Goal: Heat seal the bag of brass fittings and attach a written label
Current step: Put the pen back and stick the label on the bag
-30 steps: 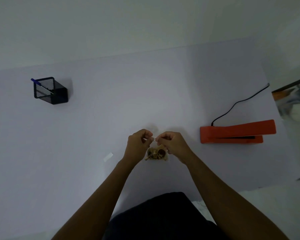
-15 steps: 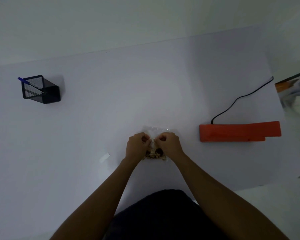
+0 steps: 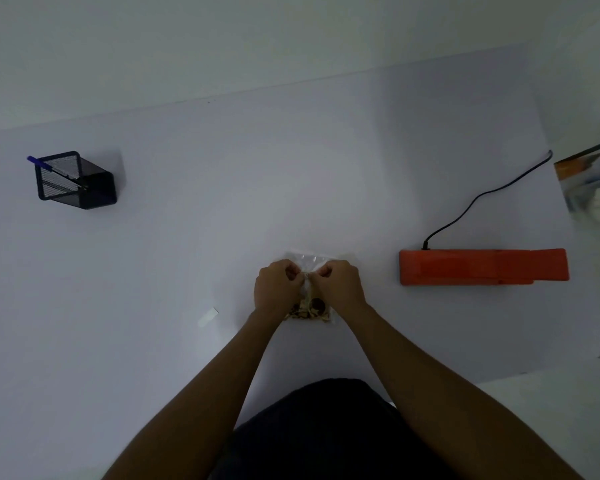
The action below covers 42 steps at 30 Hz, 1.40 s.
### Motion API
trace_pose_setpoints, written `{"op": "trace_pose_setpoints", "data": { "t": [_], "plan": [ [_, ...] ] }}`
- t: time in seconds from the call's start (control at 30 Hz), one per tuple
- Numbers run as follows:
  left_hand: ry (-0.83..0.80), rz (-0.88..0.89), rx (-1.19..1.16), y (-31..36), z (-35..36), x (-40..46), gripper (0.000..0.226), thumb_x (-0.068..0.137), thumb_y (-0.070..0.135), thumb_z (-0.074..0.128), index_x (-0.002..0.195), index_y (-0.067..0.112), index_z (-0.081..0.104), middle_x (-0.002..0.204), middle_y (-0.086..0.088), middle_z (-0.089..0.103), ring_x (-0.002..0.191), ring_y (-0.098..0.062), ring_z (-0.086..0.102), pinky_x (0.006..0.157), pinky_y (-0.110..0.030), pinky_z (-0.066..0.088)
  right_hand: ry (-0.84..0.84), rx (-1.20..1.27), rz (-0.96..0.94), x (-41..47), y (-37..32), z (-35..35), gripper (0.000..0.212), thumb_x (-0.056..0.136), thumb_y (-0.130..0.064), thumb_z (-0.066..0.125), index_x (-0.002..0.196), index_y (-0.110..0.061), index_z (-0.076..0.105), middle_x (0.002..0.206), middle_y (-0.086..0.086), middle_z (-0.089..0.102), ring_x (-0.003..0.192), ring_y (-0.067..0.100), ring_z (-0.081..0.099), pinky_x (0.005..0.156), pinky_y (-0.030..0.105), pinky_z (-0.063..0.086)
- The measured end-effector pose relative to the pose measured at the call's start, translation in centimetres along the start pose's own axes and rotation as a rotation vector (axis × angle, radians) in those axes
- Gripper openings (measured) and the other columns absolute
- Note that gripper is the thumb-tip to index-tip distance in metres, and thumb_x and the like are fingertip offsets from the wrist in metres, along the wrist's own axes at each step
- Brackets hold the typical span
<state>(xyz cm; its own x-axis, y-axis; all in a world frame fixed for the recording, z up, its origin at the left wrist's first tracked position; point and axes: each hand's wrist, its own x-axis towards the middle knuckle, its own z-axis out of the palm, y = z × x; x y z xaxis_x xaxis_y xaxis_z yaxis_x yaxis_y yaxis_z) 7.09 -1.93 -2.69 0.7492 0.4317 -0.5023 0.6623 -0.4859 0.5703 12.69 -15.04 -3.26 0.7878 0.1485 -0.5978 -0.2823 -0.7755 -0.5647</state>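
White table (image 3: 326, 174), both hands' fingers (image 3: 293, 271) curled, pinching clear bag (image 3: 307, 261) w/ brass fittings (image 3: 309, 308) (sealer (image 3: 482, 266) rt)

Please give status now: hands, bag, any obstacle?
Left hand and right hand both pinch the bag. Bag on table, unsealed. Sealer to the right, path clear.

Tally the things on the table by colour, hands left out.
Orange: 1, heat sealer
Black: 2, mesh pen holder, power cord
Blue: 1, pen
White: 1, label strip
Clear: 1, bag of brass fittings
Total: 6
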Motion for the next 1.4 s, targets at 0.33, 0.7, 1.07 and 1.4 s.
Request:
{"op": "trace_pose_setpoints", "data": {
  "t": [0.33, 0.7, 1.07, 1.4],
  "plan": [
    [0.034, -0.016, 0.036, 0.1, 0.5, -0.1, 0.006, 0.083, 0.026, 0.068, 0.079, 0.023, 0.068, 0.072, 0.010, 0.067, 0.067, -0.008, 0.063, 0.063, -0.030, 0.056, 0.034, -0.049, 0.051, 0.0, 0.0, 0.4, 0.026, 0.083, -0.032, 0.074, 0.072, -0.012, 0.064, 0.070, 0.000, 0.066, 0.063, 0.017, 0.064, 0.056, 0.031, 0.054],
    [0.005, -0.090, 0.027, -0.8, -0.8, 0.9, 0.020, 0.076, 0.041, 0.079, 0.078, 0.025, 0.068, 0.071, 0.011, 0.066, 0.068, -0.005, 0.061, 0.058, -0.024, 0.045, 0.052, 0.040, 0.058, 0.5, 0.6, -0.7, 0.033, 0.079, -0.023, 0.083, 0.075, -0.015, 0.052, 0.073, 0.001, 0.057, 0.060, 0.013, 0.048, 0.051, 0.025, 0.038],
    [0.055, -0.085, 0.133, 0.0, -0.1, 0.3, 0.045, 0.077, 0.063, 0.068, 0.070, 0.023, 0.050, 0.064, 0.007, 0.056, 0.059, -0.014, 0.054, 0.052, -0.027, 0.036, 0.071, 0.111, 0.058, 0.2, 0.7, -0.7, 0.037, 0.079, -0.017, 0.083, 0.077, -0.018, 0.046, 0.071, -0.004, 0.050, 0.057, 0.008, 0.042, 0.051, 0.023, 0.036],
    [0.011, -0.084, 0.138, -0.6, -0.5, 1.1, 0.033, 0.083, 0.050, 0.071, 0.076, 0.021, 0.057, 0.069, 0.008, 0.060, 0.066, -0.014, 0.057, 0.052, -0.025, 0.035, 0.083, 0.115, 0.044, 0.3, 1.1, -0.5, 0.033, 0.079, -0.016, 0.082, 0.079, -0.016, 0.049, 0.072, -0.001, 0.052, 0.060, 0.012, 0.044, 0.056, 0.026, 0.041]
  ]
}}
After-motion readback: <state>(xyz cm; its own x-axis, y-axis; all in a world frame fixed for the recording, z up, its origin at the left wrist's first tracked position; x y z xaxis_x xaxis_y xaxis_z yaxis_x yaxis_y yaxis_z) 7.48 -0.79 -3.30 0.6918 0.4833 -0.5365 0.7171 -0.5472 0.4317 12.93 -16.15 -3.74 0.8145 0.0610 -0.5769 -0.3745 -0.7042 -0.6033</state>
